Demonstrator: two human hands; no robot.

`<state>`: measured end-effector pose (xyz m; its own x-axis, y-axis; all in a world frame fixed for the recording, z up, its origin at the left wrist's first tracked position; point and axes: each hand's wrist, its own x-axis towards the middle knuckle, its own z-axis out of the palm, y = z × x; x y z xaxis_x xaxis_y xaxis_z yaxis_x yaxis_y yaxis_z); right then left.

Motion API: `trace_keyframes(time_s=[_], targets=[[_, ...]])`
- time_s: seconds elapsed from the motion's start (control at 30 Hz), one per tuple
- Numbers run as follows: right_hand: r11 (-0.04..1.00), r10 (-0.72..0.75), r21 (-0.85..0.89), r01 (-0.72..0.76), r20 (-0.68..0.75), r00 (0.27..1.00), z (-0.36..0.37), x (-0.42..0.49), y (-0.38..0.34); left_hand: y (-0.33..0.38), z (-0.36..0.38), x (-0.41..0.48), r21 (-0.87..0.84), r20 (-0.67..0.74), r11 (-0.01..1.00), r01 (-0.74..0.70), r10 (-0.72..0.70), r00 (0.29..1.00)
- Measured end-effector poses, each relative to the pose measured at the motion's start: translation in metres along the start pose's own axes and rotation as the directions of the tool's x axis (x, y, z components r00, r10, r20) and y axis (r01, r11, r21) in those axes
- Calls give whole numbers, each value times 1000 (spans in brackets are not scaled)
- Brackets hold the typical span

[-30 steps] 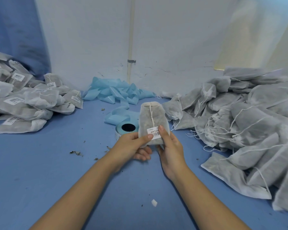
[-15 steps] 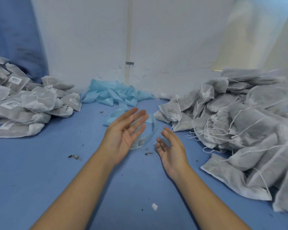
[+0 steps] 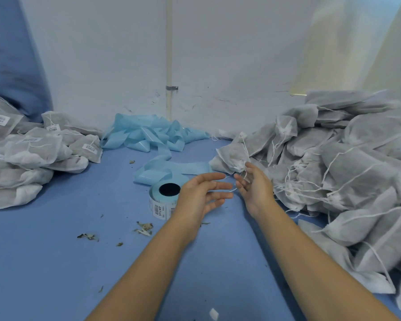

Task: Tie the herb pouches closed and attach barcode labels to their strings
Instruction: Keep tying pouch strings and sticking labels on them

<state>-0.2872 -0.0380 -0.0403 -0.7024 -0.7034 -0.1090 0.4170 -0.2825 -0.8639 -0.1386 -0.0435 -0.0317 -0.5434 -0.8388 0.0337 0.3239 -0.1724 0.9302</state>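
- Blue counter (image 3: 44, 262) runs back to a white wall (image 3: 218, 54); a thin white pipe (image 3: 169, 54) stands upright at the middle of the wall, and blue fabric covers the far left corner.
- Open stretch of counter lies front and centre, between the two heaps and around the forearms; the near edge is out of view.
- Left heap of pouches (image 3: 28, 154), tied, white barcode labels showing on several; about six labels can be counted, the pouches too overlapped to count.
- Right heap of pouches (image 3: 345, 170), far larger, loose white strings trailing, reaching the right border; count not possible.
- One label roll (image 3: 162, 198) stands on the counter just left of the left hand, dark core facing up, barcode labels on its outer turn.
- Tangle of blue backing strip (image 3: 153, 135) lies against the wall and trails to the roll.
- Dry herb scraps (image 3: 144, 227) scattered near the roll; one white paper scrap (image 3: 214, 313) at front.
- Left hand (image 3: 199, 195) empty, fingers spread and relaxed.
- Right hand (image 3: 255, 186) empty, fingers loose, fingertips close to the nearest pouch (image 3: 232, 154) on the right heap; contact cannot be told.
- Pouch contents show only as grey-brown through the mesh.
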Motion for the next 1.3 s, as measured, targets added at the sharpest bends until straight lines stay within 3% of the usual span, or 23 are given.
trace_keyframes(time_s=[0.3, 0.47, 0.63, 0.73, 0.8, 0.97, 1.1, 1.3], targets=[[996, 43, -80, -36, 80, 996, -3, -27, -1, -11, 6, -5, 168, -131, 986, 6, 16, 991], [965, -45, -250, 75, 124, 991, 3, -69, 2, -7, 15, -23, 155, -110, 984, -89, 107, 988], [981, -94, -165, 104, 70, 993, 5, -96, 13, -12, 16, -39, 231, -234, 968, -99, 153, 960], [986, -98, -130, 100, 25, 995, 3, -102, 17, -22, 9, -49, 390, -294, 914, -107, 234, 927], [985, -106, -137, 108, 20, 994, 1, -106, 20, -28, 5, -52, 472, -282, 871, -134, 293, 914], [979, -143, -137, 152, 67, 987, -2, -111, 24, -31, 5, -50, 328, -215, 928, -178, 256, 942], [966, -167, -184, 181, 89, 982, -3, -111, 26, -32, 3, -48, 324, -220, 921, -217, 296, 929], [954, -194, -213, 211, 98, 976, -4, -109, 28, -36, -1, -44, 606, -230, 768, -208, 418, 879]])
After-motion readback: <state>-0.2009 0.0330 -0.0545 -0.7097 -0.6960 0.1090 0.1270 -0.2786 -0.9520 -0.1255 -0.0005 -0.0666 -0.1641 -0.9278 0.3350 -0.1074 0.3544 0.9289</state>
